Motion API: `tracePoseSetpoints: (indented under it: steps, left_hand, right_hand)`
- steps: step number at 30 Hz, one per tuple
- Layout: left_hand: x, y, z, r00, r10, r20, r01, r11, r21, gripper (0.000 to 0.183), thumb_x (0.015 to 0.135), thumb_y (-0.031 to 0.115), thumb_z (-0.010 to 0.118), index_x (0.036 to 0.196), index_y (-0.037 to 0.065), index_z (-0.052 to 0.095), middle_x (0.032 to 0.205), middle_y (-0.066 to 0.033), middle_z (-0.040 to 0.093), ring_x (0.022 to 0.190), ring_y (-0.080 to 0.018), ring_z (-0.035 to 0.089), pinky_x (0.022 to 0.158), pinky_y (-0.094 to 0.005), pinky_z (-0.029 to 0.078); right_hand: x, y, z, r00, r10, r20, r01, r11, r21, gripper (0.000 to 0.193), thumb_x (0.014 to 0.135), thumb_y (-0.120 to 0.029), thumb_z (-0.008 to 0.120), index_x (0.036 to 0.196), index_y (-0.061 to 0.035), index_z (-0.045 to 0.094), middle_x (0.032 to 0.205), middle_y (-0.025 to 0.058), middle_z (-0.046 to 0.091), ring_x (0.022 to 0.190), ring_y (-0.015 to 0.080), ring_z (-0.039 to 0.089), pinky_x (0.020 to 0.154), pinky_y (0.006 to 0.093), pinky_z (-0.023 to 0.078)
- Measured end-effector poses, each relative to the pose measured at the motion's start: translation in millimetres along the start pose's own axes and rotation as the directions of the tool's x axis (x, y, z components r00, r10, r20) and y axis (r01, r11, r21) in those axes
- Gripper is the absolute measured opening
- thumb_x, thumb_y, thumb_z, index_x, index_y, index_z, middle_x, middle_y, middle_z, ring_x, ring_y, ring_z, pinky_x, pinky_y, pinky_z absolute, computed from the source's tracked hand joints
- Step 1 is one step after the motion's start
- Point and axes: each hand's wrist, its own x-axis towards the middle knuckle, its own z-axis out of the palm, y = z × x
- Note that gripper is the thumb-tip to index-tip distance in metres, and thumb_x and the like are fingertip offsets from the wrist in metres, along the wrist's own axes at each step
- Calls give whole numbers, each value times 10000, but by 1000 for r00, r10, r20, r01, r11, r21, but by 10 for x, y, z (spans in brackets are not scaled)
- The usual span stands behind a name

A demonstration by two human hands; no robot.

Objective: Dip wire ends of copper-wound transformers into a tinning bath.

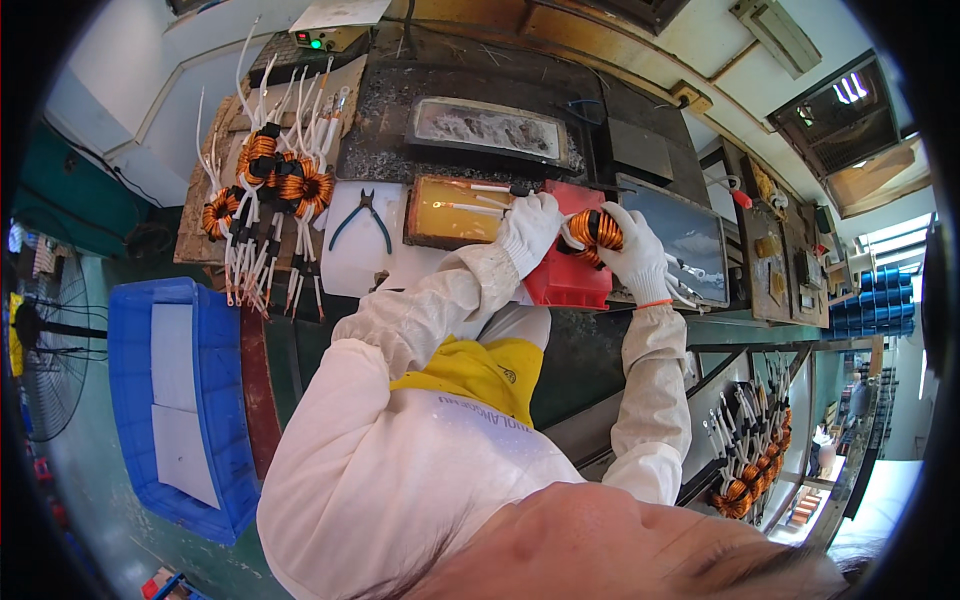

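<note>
My right hand (636,250), in a white glove, is wrapped round a copper-wound ring coil (597,230) above a red plastic bin (566,284). My left hand (530,232), gloved too, closes on the coil's white leads (480,205). These leads reach leftward over a shallow tray with an amber surface (440,225), and a black sleeve shows on one of them. The fingertips of my left hand are partly hidden. More white leads with metal ends (685,268) lie to the right of my right hand.
Blue-handled pliers (362,220) lie left of the tray on a white sheet. Several finished coils (262,165) are heaped at the far left. A dark-framed metal bath (490,130) sits behind. A blue crate (228,400) stands at lower left, a fan (45,325) beyond it.
</note>
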Motion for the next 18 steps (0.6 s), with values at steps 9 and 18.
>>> tracePoseSetpoints:
  steps: [9, 18]
  left_hand:
    - [-32, -25, 54, 999, 44, -14, -42, 994, 104, 124, 882, 219, 552, 890, 121, 626, 934, -109, 525, 753, -198, 582, 601, -308, 481]
    - [-23, -76, 24, 992, 87, 95, -91, 995, 35, 130, 897, 224, 535, 906, 139, 634, 956, -97, 526, 720, -184, 602, 582, -304, 500]
  right_hand:
    - [-19, -19, 7, 1000, -1, -16, 1, 1000, -8, 631, 706, -125, 753, 1290, -213, 531, 1089, 122, 594, 980, 359, 626, 824, 412, 526]
    - [4, -47, -27, 999, 26, 22, -25, 1000, -18, 635, 707, -135, 752, 1294, -219, 525, 1094, 122, 592, 990, 357, 623, 833, 415, 524]
